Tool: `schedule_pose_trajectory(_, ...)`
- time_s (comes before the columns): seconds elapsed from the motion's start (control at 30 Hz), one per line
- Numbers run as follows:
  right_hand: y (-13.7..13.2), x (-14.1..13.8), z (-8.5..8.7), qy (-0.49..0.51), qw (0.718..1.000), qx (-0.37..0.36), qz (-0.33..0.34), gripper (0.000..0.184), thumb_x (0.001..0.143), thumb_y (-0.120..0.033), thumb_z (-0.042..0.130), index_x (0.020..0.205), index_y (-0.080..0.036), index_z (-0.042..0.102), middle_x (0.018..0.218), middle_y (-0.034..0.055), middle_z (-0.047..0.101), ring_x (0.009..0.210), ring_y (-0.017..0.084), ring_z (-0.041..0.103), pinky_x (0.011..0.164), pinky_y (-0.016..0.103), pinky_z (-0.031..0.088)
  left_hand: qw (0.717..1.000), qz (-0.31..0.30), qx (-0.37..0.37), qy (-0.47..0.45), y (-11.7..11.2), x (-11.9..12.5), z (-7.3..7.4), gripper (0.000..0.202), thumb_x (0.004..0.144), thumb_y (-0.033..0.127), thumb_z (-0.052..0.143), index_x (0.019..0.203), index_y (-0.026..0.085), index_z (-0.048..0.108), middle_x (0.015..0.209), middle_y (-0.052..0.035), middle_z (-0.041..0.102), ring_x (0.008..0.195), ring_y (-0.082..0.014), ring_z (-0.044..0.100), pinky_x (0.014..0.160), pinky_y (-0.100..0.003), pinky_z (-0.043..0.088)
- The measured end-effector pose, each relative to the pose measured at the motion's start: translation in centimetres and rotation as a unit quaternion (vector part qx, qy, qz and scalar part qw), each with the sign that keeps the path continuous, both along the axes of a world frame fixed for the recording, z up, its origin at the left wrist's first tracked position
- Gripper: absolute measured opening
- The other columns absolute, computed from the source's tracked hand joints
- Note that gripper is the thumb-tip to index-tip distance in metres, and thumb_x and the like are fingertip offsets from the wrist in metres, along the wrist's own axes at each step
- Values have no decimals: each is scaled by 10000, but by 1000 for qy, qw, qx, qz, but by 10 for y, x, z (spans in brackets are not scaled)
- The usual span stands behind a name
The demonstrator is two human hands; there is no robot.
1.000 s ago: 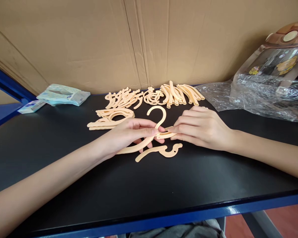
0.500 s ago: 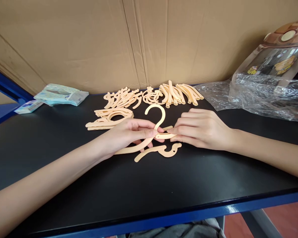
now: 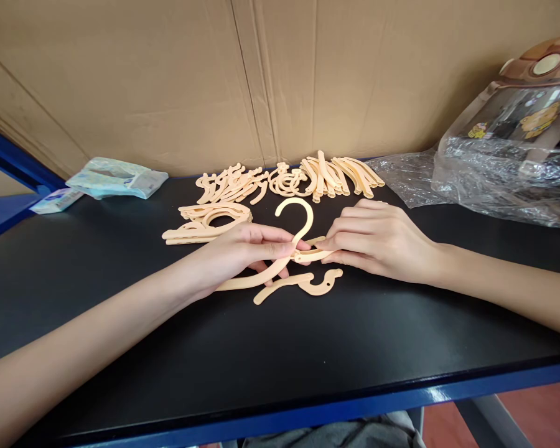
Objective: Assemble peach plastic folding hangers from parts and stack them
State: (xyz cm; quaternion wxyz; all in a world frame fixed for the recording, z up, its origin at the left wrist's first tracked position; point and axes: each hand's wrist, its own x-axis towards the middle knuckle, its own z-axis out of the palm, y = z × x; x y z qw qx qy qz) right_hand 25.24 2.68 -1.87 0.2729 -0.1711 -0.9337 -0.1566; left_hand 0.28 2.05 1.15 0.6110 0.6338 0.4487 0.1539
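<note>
Between my hands is a cream plastic clothes hanger (image 3: 307, 218), its curved hook pointing up. My left hand (image 3: 256, 244) pinches it at the base of the hook, and one curved arm runs out beneath that hand to the left. My right hand (image 3: 376, 242) has its fingers closed around the hanger's other arm piece (image 3: 312, 255), whose far end they hide. On the table just below lie a loose curved arm (image 3: 280, 287) and a small curved hook-like piece (image 3: 323, 284) with a hole in it, the two touching or overlapping.
Behind my left hand lies a stack of hanger parts (image 3: 200, 233). Farther back are piles of hooks (image 3: 236, 183), curved pieces (image 3: 287, 182) and arms (image 3: 331, 177). A blue tissue pack (image 3: 116, 177) sits left; clear plastic wrap (image 3: 504, 186) and a bottle (image 3: 536, 99) stand right. Cardboard (image 3: 168, 81) closes the back.
Both hands keep their grip on the hanger, whose hook tilts very slightly. The whole view has shifted a few pixels; the parts on the table lie as before.
</note>
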Motion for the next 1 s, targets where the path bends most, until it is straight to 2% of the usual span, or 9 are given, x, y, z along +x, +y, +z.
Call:
schedule_pose_trajectory(0.23,2,3,4,-17,1000,-4,3,287,1012,-319,460,905,-166,678,796,31,702,720,146,580,651,311,359,1000,-14,-10,-10,0,-1,0,237,918,342,640,1116,265,745,666,25,688,721,-104,619,699,-191,442)
schedule_pose_trajectory(0.4,4,5,8,-5,995,-94,30,205,971,-329,551,945,-186,695,782,18,699,703,137,583,667,296,378,1000,-25,17,6,-1,-2,-1,302,895,418,659,1138,256,732,663,29,683,692,-101,578,690,-196,416)
schedule_pose_trajectory(0.53,4,6,10,16,983,-175,49,150,929,-305,622,922,-190,717,762,18,693,699,141,580,689,297,390,998,-47,36,14,0,-1,-1,282,895,427,648,1067,229,750,656,26,666,657,-107,556,659,-210,406)
schedule_pose_trajectory(0.67,2,7,10,16,978,-200,49,136,920,-294,636,903,-188,720,760,16,693,696,139,561,709,303,379,997,-59,41,15,0,-2,0,246,900,394,643,1027,223,766,667,19,673,684,-117,582,687,-212,425)
schedule_pose_trajectory(0.8,2,7,14,17,975,-212,58,148,929,-304,625,925,-194,723,765,13,699,693,136,560,704,305,371,996,-73,46,15,-1,-3,1,233,904,383,639,1013,229,775,754,-3,723,729,-133,618,711,-214,452)
schedule_pose_trajectory(0.93,2,8,21,6,975,-215,56,165,936,-317,615,925,-196,727,773,15,697,713,141,565,713,307,376,997,-79,18,-7,-3,-2,1,234,900,385,650,1050,249,768,1014,-23,760,756,-126,633,702,-209,472)
schedule_pose_trajectory(1.0,2,8,23,-5,974,-219,49,164,932,-318,621,928,-196,730,774,17,693,721,143,562,717,308,378,998,-60,-1,-11,-3,-1,1,242,899,383,654,1073,253,761,957,-20,764,719,-115,623,665,-200,462)
